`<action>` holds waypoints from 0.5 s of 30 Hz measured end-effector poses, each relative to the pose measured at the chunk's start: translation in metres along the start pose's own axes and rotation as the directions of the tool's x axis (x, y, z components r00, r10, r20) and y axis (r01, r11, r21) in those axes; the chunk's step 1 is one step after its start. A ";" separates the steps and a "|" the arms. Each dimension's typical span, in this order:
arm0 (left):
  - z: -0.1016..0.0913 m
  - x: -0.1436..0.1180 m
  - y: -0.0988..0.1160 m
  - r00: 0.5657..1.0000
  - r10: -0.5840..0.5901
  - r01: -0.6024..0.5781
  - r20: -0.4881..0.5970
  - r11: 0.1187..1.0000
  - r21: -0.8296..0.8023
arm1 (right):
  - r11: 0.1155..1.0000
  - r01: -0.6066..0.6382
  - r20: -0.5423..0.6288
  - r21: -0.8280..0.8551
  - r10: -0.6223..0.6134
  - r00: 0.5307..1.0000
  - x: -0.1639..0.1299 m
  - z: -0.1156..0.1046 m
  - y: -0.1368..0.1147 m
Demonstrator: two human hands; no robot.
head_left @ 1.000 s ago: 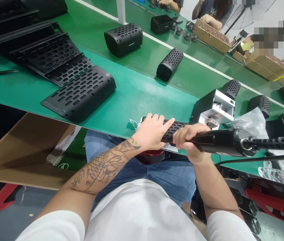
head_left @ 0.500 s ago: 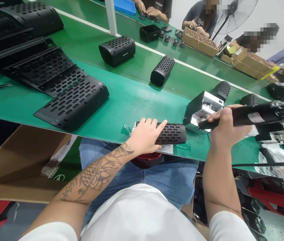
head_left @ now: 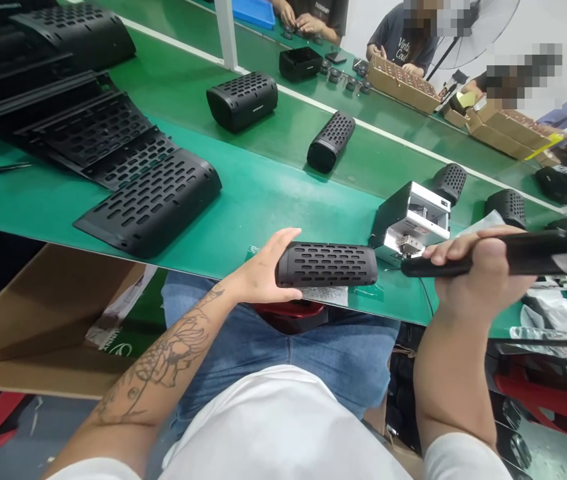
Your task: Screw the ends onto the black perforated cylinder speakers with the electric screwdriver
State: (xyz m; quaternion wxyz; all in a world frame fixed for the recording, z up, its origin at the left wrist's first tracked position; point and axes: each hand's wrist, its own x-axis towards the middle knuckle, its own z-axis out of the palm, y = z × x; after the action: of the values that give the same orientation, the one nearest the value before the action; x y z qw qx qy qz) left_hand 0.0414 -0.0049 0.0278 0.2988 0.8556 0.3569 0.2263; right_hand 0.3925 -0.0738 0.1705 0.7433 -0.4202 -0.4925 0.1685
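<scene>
While the left hand point(head_left: 263, 270) cups the near end of a black cylindrical speaker point(head_left: 327, 265), thumb beneath and fingers spread over its perforated shell, the speaker lies lengthwise along the near edge of the green tabletop point(head_left: 273, 193), over a patch of clear film. The right hand point(head_left: 473, 267) is clamped around the black barrel of an electric screwdriver point(head_left: 508, 253), whose tip points toward the speaker's far end without touching it. Just behind that tip, a small metal fixture point(head_left: 411, 220) sits on the tabletop. Farther back, a second cylindrical speaker point(head_left: 331, 141) and a boxier speaker point(head_left: 242, 100) rest toward the middle of the tabletop, and a stack of perforated black grille panels point(head_left: 148, 200) spreads toward its left edge. Across the far edge, other people's hands work over cardboard trays point(head_left: 403, 83). To do this step well, I judge the left hand should pin the speaker so it cannot roll, and the driver should meet the end square along the cylinder's axis, with light pressure so the bit stays seated.
</scene>
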 end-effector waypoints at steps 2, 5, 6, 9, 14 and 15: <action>0.012 -0.008 -0.016 1.000 -0.002 0.001 -0.018 0.999 -0.053 | 0.984 -0.064 0.179 0.168 0.034 0.983 -0.014 0.026 -0.019; 0.029 -0.012 -0.028 0.996 0.024 -0.036 -0.080 0.989 -0.147 | 0.949 -0.133 0.390 0.284 0.013 0.921 -0.037 0.071 -0.028; 0.033 -0.012 -0.030 0.993 0.040 -0.060 -0.109 0.979 -0.194 | 0.943 -0.146 0.431 0.298 0.004 0.902 -0.043 0.086 -0.026; 0.042 -0.009 -0.034 0.977 0.082 -0.141 -0.195 0.940 -0.311 | 0.934 -0.178 0.494 0.308 0.003 0.869 -0.058 0.120 -0.015; 0.046 -0.006 -0.035 0.969 0.096 -0.177 -0.226 0.913 -0.369 | 0.958 -0.174 0.523 0.230 0.029 0.852 -0.069 0.136 0.004; 0.047 -0.006 -0.036 0.967 0.102 -0.186 -0.235 0.910 -0.371 | 0.965 -0.174 0.528 0.198 0.044 0.848 -0.070 0.134 0.007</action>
State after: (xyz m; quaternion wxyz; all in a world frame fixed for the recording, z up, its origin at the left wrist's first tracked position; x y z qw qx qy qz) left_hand 0.0487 -0.0055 -0.0307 0.4059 0.7743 0.2698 0.4037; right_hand 0.2439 -0.0548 0.1449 0.6168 -0.2941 -0.6259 0.3759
